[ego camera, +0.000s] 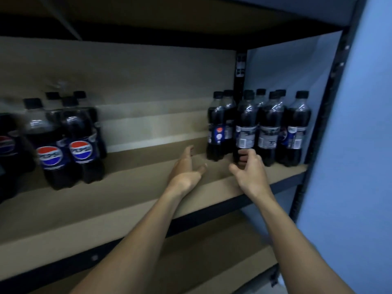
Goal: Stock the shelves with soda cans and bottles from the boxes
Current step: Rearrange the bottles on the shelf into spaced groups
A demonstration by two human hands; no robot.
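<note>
Several dark Pepsi bottles (268,132) with black caps stand grouped at the right end of the brown shelf board (131,187). My right hand (251,172) is at the base of the front bottle (245,126). Its loosely curled fingers touch the bottle's bottom, and the thumb is spread away to the left. My left hand (186,169) hovers over the board, fingers straight and palm turned right. It holds nothing, and its fingertips are just left of the leftmost bottle (216,132) of that group.
A shrink-wrapped pack of Pepsi bottles (67,143) sits at the shelf's left, with a larger bottle (8,145) beside it. Black steel uprights (240,66) and a blue wall (350,145) bound the right side. Another shelf board (201,262) lies below, and one overhead.
</note>
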